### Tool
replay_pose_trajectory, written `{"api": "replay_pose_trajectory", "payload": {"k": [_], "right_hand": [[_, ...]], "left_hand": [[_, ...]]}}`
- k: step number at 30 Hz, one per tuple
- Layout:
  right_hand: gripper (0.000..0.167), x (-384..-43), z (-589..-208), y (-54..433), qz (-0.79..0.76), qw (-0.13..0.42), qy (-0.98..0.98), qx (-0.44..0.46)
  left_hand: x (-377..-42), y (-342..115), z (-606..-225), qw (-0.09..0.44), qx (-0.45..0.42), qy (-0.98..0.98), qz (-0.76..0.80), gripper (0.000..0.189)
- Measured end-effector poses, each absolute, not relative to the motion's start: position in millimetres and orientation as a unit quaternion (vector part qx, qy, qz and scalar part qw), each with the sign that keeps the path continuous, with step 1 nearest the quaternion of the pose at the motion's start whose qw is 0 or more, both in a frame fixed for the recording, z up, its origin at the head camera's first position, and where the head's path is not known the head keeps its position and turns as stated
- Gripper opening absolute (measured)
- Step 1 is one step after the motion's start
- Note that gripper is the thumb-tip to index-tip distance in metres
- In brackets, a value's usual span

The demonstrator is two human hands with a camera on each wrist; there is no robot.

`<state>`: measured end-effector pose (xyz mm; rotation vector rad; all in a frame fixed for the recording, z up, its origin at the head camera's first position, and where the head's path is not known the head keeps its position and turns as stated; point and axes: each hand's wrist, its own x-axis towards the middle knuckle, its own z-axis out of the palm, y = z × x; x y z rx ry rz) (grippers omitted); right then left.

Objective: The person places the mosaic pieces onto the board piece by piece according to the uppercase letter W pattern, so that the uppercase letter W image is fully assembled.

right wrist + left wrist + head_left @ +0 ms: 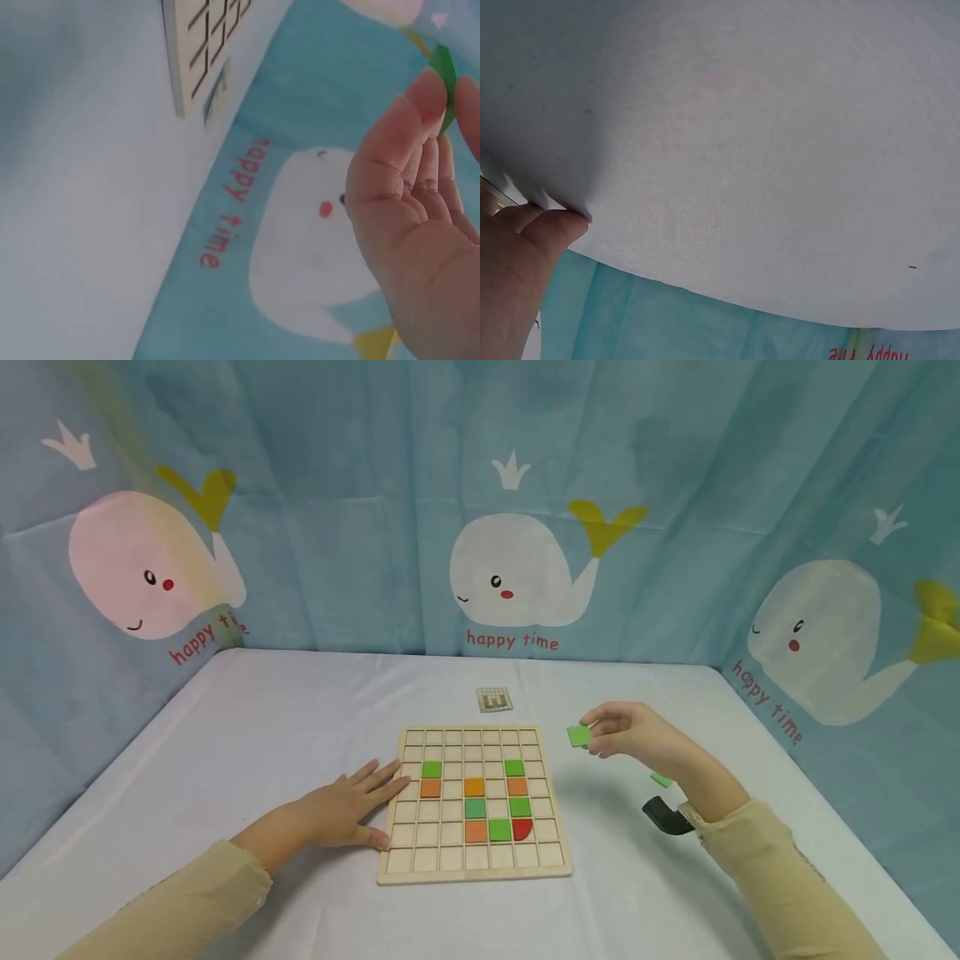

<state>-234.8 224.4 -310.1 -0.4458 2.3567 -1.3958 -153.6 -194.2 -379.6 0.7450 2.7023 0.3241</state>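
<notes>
A square wooden grid board point(411, 860) lies on the white table. Several coloured tiles sit in its cells: green squares point(513, 767), orange squares point(476, 832), a teal square point(475, 808) and a red piece with a rounded corner point(522, 829). My left hand point(341, 810) rests at the board's left edge, fingers spread and fingertips over the rim. Off the board's upper right corner, my right hand point(630, 731) pinches a green square tile point(580, 736) between thumb and fingers. In the right wrist view that tile point(444, 82) shows nearly edge-on.
Another green tile point(661, 779) lies on the table below the right forearm. Behind the board is a small card point(494, 699) printed with a grid pattern. A black curved piece point(667, 817) juts from the right cuff. Blue whale-print curtains point(360, 568) surround the table's far sides.
</notes>
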Motion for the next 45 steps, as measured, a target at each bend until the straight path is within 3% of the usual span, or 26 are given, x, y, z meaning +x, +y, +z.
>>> {"api": "replay_pose_trajectory", "payload": {"k": [35, 45], "right_hand": [[0.029, -209, -344, 146, -0.509, 0.213, 0.807, -0.211], [0.026, -207, -353, 133, -0.504, 0.247, 0.793, -0.236]], "left_hand": [[-157, -194, -382, 0.171, 0.246, 0.947, 0.116, 0.095], [-156, -194, -380, 0.172, 0.247, 0.946, 0.118, 0.095]]}}
